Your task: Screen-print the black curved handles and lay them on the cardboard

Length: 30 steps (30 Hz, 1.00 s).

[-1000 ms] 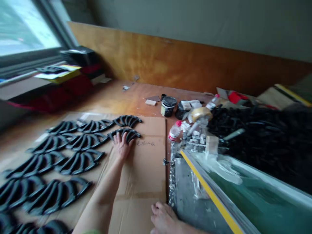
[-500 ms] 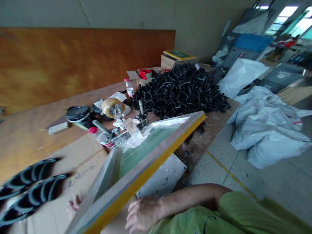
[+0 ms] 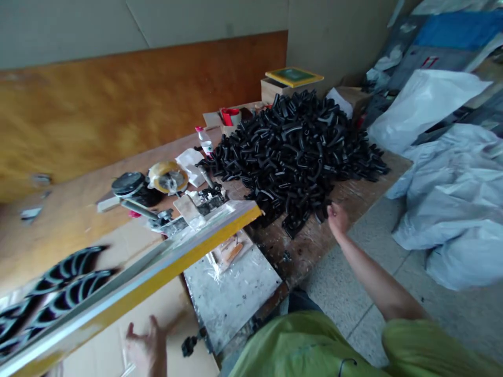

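Observation:
My right hand (image 3: 338,219) reaches to the near right edge of a big pile of black curved plastic pieces (image 3: 291,152). Its fingers are closed at one black piece (image 3: 323,212), partly hidden by the hand. Low on the left, my left hand (image 3: 147,343) is held over the cardboard (image 3: 184,335), fingers apart and nothing in them. Above it, a screen-printing frame (image 3: 157,283) with a yellow edge stands tilted up, attached near hinge clamps (image 3: 208,196). A whitish base plate (image 3: 236,293) lies below the frame, with a wooden-handled tool (image 3: 232,252) in clear plastic on it.
Ribbed black parts (image 3: 74,272) lie on the left behind the frame. A dark tub (image 3: 135,188), a tape roll (image 3: 168,177) and a small bottle (image 3: 204,141) stand farther back. White sacks (image 3: 459,209) rest on the floor at right, beyond the table edge.
My right hand has gone from beside the frame out to the pile. The frame is tilted higher. My left hand now shows in full below it. The view has shifted.

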Each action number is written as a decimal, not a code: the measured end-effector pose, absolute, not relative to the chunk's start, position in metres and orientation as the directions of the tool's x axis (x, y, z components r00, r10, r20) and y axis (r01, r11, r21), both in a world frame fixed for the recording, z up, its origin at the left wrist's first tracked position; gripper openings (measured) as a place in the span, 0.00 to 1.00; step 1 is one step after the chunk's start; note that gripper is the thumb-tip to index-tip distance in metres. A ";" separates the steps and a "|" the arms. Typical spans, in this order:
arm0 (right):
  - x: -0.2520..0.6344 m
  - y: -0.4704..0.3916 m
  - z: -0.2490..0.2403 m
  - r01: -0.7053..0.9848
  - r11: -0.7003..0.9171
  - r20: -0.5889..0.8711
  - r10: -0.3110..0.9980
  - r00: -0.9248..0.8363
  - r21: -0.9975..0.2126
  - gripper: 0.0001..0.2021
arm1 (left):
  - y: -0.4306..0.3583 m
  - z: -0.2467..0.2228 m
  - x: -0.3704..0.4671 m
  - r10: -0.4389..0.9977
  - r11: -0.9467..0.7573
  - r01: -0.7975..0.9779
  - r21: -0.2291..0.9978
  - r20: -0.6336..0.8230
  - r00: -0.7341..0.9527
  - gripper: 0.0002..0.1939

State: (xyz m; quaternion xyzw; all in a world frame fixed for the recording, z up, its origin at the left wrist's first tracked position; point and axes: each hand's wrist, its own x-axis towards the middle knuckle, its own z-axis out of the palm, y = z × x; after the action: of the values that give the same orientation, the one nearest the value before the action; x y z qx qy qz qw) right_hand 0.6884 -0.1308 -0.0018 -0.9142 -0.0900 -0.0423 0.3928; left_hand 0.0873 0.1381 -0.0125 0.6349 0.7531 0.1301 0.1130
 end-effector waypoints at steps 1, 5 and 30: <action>0.713 -0.131 -0.011 0.158 -0.704 0.143 0.080 0.986 -0.693 0.23 | 0.130 -0.008 0.095 0.968 0.236 0.901 0.364 -0.008 -0.250 0.45; 0.741 -0.097 -0.038 0.159 -0.674 0.124 0.101 0.987 -0.721 0.26 | 0.096 0.004 0.121 0.869 0.478 0.769 0.425 -0.102 -0.484 0.38; 0.650 0.004 0.077 0.850 -0.053 0.346 0.899 0.269 -0.524 0.18 | 0.069 0.013 0.135 0.809 0.530 0.647 0.547 -0.097 -0.580 0.35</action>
State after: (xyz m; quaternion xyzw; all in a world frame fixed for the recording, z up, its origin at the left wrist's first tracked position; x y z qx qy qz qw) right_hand 0.6497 0.0036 0.0774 -0.7246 -0.6034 0.0371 0.3309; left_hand 0.1349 0.0686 0.0133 0.4244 0.8576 0.2339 0.1723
